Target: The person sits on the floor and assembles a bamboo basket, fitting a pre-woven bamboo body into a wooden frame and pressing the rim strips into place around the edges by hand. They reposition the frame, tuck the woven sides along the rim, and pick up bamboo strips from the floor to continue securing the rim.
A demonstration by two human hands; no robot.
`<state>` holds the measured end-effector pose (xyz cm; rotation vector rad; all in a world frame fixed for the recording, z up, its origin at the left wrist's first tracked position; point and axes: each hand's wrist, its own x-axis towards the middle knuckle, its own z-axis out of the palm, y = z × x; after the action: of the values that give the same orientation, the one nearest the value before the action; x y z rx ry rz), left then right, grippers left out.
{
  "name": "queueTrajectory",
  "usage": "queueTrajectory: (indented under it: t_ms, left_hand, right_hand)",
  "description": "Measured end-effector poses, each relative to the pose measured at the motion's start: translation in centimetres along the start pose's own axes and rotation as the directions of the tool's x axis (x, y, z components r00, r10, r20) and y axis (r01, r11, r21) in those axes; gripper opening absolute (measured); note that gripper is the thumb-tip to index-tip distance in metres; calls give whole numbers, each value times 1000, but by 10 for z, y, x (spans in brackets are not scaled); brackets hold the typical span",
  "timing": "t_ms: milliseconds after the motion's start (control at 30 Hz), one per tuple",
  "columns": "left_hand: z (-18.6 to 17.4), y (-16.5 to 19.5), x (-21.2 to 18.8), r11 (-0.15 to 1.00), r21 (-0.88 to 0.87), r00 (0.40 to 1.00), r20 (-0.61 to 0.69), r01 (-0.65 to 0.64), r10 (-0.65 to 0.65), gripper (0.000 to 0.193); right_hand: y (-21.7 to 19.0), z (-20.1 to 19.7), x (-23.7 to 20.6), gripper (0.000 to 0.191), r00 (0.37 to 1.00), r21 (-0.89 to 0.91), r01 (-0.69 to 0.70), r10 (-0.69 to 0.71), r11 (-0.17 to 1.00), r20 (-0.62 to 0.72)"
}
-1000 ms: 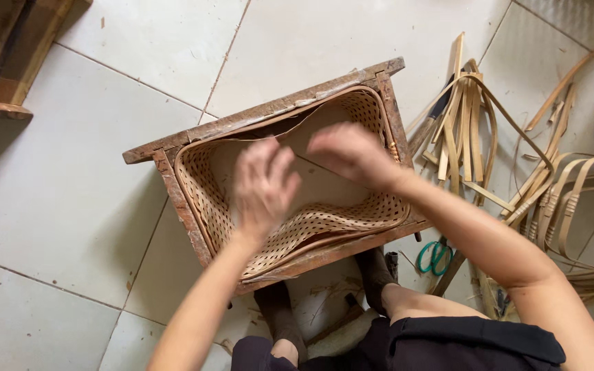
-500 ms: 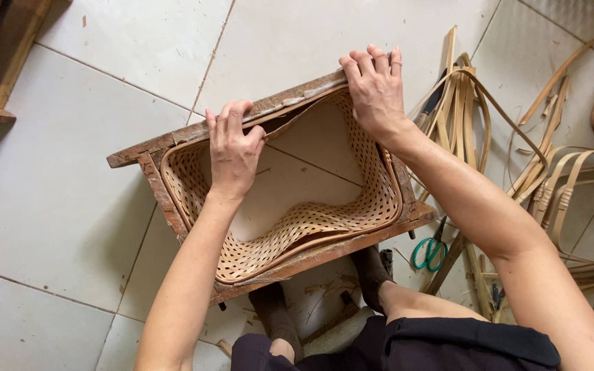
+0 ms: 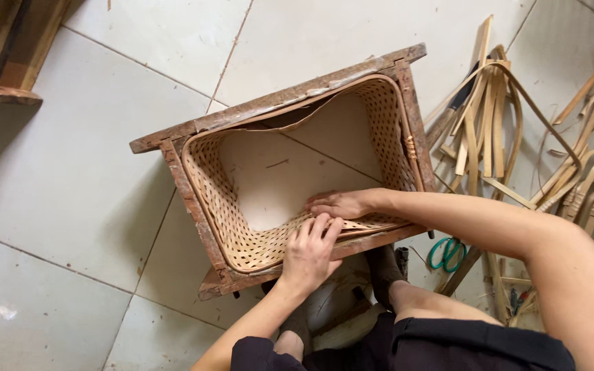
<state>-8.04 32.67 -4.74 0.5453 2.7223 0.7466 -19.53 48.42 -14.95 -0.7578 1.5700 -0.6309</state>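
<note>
- Wooden frame (image 3: 187, 199) sits on the tiled floor (image 3: 91, 178), woven cane panel (image 3: 242, 237) fitted inside it.
- Left hand (image 3: 309, 253) lies flat, fingers spread, on the weave at the frame's near edge.
- Right hand (image 3: 342, 204) is also flat on the weave, just inside that edge, touching the left; neither grips.
- Loose cane strips (image 3: 489, 124) lie right of the frame, green scissors (image 3: 445, 252) near its right corner.

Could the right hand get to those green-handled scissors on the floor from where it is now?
Probably yes. The right hand rests on the woven cane at the near edge of the wooden frame, holding nothing. The green scissors lie on the tiles just under that forearm, uncovered, beside the cane strips.
</note>
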Motion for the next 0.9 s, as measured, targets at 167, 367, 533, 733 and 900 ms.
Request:
queueTrajectory:
  t_ms: [167,367,533,733,900]
  left_hand:
    - [4,-10,-5,996,-50,997,-38,-70,68,79]
    - [12,-13,-7,995,-27,995,-25,-95,94,73]
    - [19,-16,-12,992,-58,992,-65,-115,111,74]
    - [22,-18,-13,981,-36,978,-96,-190,186,70]
    - [10,-17,-9,983,13,982,42,-182,181,67]
  right_hand:
    - [5,7,0,58,992,-189,124,-115,974,58]
    - [-6,11,3,64,980,-310,144,-92,940,177]
    - [-5,13,3,63,982,-157,35,-4,987,191]
    - [-7,15,2,63,981,-86,-38,54,996,188]
    - [-31,-3,-4,64,986,-178,-23,52,984,159]
